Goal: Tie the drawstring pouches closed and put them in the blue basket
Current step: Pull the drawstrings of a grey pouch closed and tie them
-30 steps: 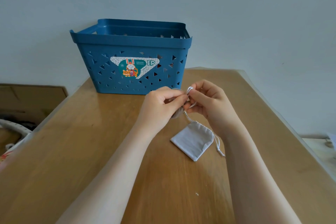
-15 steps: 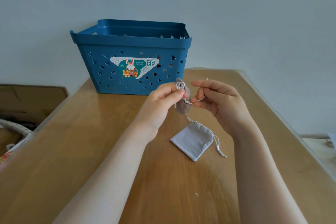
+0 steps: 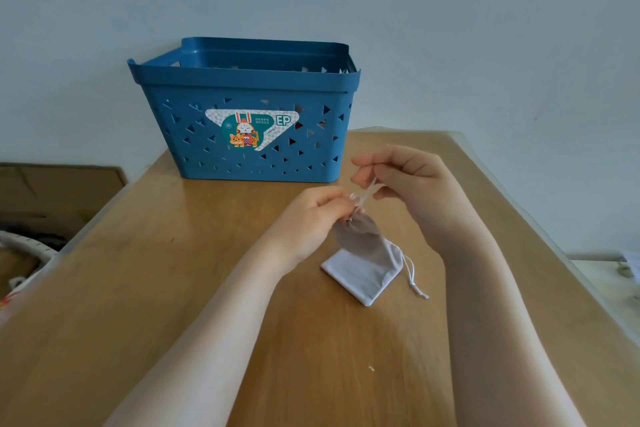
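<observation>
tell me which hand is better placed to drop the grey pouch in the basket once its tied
Left, probably. The left hand pinches the grey pouch at its neck and carries it, nearer the blue basket; the right hand only holds the drawstring.

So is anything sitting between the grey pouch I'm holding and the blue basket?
Nothing visible. The grey pouch hangs from the left hand, and only bare table lies between it and the blue basket.

Two bare forearms, no sleeves, left hand (image 3: pixel 313 218), right hand (image 3: pixel 412 180), no rings
</observation>
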A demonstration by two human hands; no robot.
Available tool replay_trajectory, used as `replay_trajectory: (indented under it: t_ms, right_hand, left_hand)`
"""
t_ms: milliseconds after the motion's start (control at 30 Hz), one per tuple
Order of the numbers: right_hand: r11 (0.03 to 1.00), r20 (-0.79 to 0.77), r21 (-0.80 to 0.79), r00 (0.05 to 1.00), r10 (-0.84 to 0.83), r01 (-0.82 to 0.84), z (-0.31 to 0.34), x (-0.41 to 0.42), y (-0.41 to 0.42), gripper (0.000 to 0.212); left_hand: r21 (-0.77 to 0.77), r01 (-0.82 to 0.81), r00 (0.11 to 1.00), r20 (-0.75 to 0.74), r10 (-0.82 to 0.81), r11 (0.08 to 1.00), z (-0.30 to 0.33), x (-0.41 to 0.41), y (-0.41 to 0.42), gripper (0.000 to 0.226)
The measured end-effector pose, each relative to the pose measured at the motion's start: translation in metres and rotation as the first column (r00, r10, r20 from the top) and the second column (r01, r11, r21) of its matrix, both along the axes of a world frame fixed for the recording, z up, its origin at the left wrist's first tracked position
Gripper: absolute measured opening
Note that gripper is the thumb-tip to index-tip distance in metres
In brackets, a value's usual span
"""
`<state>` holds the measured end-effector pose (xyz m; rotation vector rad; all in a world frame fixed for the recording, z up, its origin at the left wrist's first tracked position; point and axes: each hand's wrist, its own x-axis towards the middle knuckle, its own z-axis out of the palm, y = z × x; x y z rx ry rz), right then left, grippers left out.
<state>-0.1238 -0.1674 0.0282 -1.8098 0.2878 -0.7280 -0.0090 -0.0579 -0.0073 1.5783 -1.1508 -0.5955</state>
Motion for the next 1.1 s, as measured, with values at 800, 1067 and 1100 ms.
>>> replay_trajectory:
  t_ms: [800, 1067, 1100]
  right_hand:
    - [0.986, 0.13, 0.164, 0.991, -0.012, -0.01, -0.007, 0.02, 0.02, 0.023]
    - [0.991, 0.104, 0.126, 0.992, -0.065, 0.051, -0.008, 0.03, 0.033, 0.045]
    - [0.991, 0.088, 0.118, 0.993, -0.074, 0.064, -0.008, 0.03, 0.032, 0.055]
  left_hand:
    - [-0.181, -0.059, 0.964, 0.245, 0.103, 0.982, -0.003, 0.002, 0.002, 0.035]
    - [-0.114, -0.139, 0.949, 0.267, 0.165, 0.984, -0.002, 0.006, 0.002, 0.036]
    - [-0.109, -0.173, 0.956, 0.219, 0.193, 0.979, 0.0, 0.008, 0.003, 0.034]
